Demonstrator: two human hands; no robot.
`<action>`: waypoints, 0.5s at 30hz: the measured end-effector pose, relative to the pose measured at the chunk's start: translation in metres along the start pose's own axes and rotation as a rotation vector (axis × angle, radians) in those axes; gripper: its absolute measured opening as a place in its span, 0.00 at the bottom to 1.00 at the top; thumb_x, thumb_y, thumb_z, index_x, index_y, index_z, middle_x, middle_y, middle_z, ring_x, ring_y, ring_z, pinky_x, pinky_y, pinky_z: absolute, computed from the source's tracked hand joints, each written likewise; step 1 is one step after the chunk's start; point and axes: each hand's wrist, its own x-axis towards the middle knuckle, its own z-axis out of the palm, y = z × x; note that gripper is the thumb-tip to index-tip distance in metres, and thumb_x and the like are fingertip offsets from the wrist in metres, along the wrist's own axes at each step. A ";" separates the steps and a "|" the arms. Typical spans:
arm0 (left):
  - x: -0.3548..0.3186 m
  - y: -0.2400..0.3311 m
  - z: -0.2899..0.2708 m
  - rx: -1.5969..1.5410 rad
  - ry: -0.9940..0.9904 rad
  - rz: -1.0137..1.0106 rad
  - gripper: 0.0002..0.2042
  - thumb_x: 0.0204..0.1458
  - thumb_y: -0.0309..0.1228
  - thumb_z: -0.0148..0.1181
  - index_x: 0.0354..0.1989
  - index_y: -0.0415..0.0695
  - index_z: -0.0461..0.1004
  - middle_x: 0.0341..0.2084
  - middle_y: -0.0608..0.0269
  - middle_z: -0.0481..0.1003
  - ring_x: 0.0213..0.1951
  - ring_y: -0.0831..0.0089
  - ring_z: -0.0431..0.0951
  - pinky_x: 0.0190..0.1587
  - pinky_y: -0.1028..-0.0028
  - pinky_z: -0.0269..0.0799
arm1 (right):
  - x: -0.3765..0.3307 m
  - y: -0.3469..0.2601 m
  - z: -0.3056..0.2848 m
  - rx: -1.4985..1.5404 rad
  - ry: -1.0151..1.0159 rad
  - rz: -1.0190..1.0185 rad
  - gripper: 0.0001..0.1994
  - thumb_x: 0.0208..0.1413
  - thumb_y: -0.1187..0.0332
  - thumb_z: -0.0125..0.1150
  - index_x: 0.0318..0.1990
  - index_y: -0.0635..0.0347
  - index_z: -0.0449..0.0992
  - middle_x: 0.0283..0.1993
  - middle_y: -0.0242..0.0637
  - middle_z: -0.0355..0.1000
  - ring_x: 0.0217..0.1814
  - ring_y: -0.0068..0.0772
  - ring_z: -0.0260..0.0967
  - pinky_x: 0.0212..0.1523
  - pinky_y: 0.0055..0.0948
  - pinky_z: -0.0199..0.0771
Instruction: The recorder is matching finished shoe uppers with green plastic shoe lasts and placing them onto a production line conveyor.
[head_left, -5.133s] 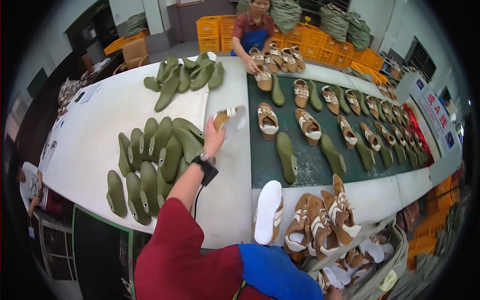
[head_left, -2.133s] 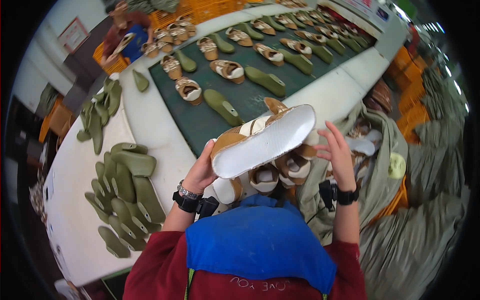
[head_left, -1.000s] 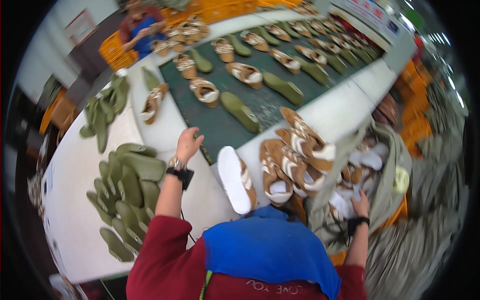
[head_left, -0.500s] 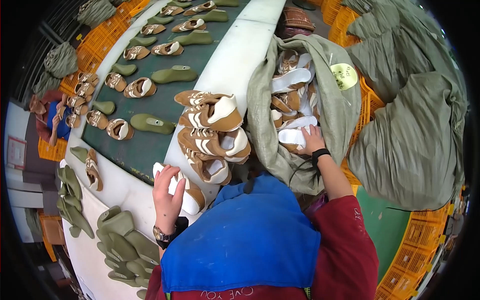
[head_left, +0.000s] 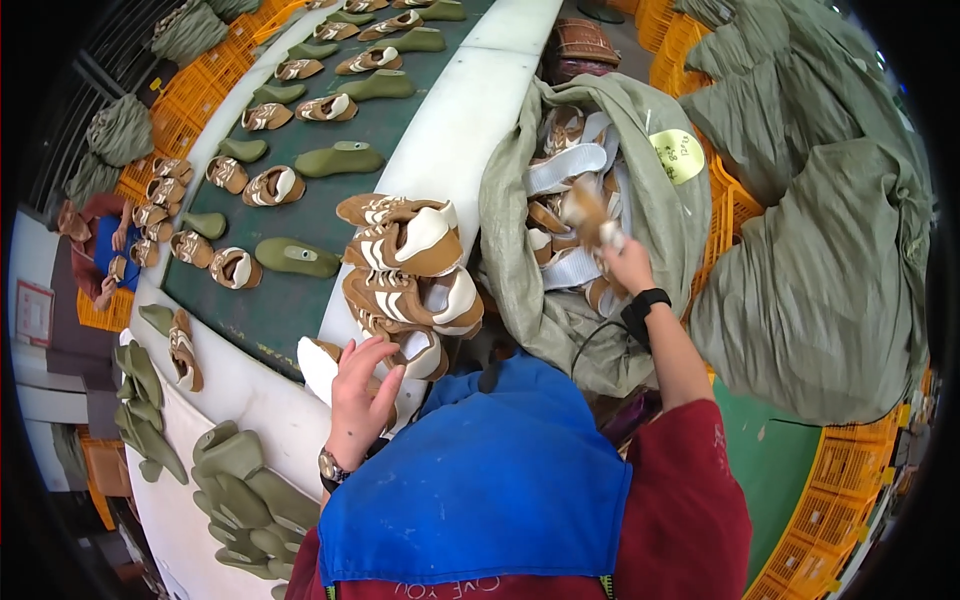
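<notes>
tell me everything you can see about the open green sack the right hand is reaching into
The open green sack looks like coarse woven fabric, dull olive and creased. Its mouth gapes upward, with a yellow round tag on the far rim. It is filled with tan and white shoe uppers, loosely heaped. It stands beside the white table edge, pressed against it, with fuller closed sacks on its other side. The right hand is inside the mouth, gripping one upper.
</notes>
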 end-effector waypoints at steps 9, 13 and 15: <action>0.031 -0.004 0.021 -0.720 -0.209 -0.193 0.39 0.49 0.32 0.60 0.65 0.43 0.40 0.60 0.51 0.54 0.61 0.61 0.55 0.58 0.64 0.56 | -0.060 -0.167 -0.025 1.946 -0.689 -0.088 0.17 0.60 0.61 0.44 0.53 0.59 0.64 0.55 0.40 0.66 0.55 0.38 0.63 0.56 0.42 0.62; 0.052 -0.006 0.019 -1.501 -0.151 -0.390 0.35 0.52 0.40 0.56 0.64 0.45 0.44 0.59 0.54 0.56 0.59 0.62 0.59 0.58 0.62 0.59 | -0.101 -0.203 0.000 1.736 -0.798 -0.187 0.19 0.58 0.66 0.46 0.56 0.59 0.60 0.57 0.38 0.62 0.58 0.36 0.61 0.57 0.45 0.59; 0.053 -0.012 0.016 -1.586 -0.142 -0.393 0.29 0.54 0.40 0.54 0.61 0.45 0.51 0.56 0.58 0.61 0.56 0.67 0.63 0.55 0.64 0.64 | -0.115 -0.207 0.003 1.458 -0.808 -0.266 0.27 0.52 0.69 0.55 0.60 0.59 0.56 0.60 0.37 0.58 0.62 0.36 0.56 0.60 0.44 0.56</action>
